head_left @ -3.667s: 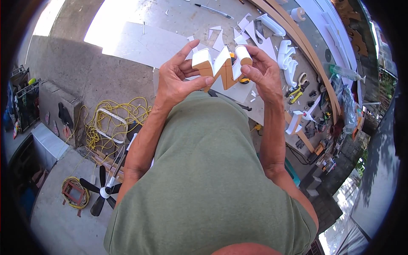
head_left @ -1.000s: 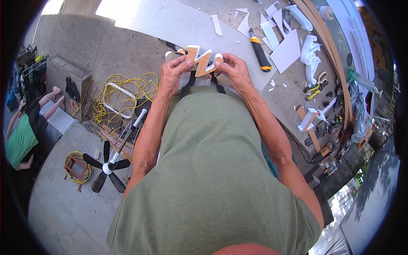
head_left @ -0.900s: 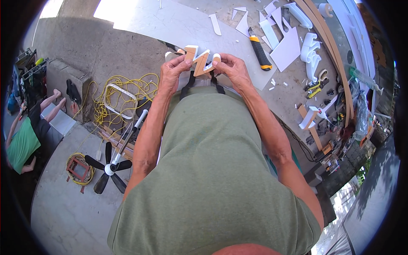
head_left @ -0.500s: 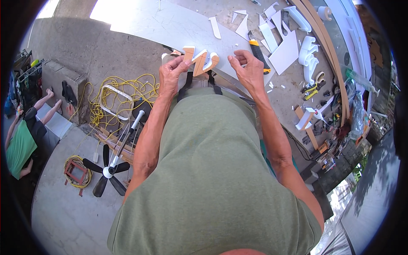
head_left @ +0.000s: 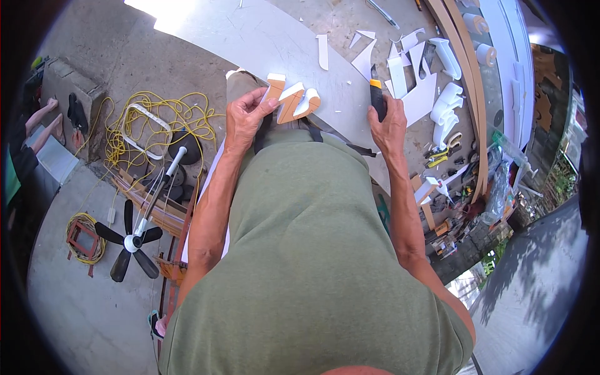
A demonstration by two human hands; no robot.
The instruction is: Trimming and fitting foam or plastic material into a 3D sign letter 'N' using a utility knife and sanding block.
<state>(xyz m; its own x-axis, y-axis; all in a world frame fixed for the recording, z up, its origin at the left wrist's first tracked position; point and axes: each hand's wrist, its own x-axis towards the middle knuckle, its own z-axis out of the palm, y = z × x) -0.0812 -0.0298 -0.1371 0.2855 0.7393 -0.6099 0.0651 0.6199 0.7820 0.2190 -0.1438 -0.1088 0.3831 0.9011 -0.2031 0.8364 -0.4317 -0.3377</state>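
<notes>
Between the fingers and thumb of my left hand (head_left: 245, 122) is a curvy foam-board letter shape (head_left: 289, 106) with a tan face and white edges. It is raised in front of my body, over the near edge of a large white sheet (head_left: 275, 47). My right hand (head_left: 390, 128) is wrapped round a black and yellow utility knife (head_left: 375, 94), whose blade end points away from me. The knife is apart from the letter shape. A narrow white strip (head_left: 323, 51) lies on the sheet.
White offcuts (head_left: 415, 94) and a wavy white piece (head_left: 446, 112) lie right of the knife. Beyond are yellow-handled pliers (head_left: 440, 155) and long brown strips (head_left: 478, 94). On the left stand a fan (head_left: 132, 242) and tangled yellow cord (head_left: 147, 100). Another person's legs (head_left: 47, 119) show at far left.
My right hand, empty before, has moved right and taken hold of the utility knife. My left hand still holds the letter shape, slightly lower. The whole view has shifted a little.
</notes>
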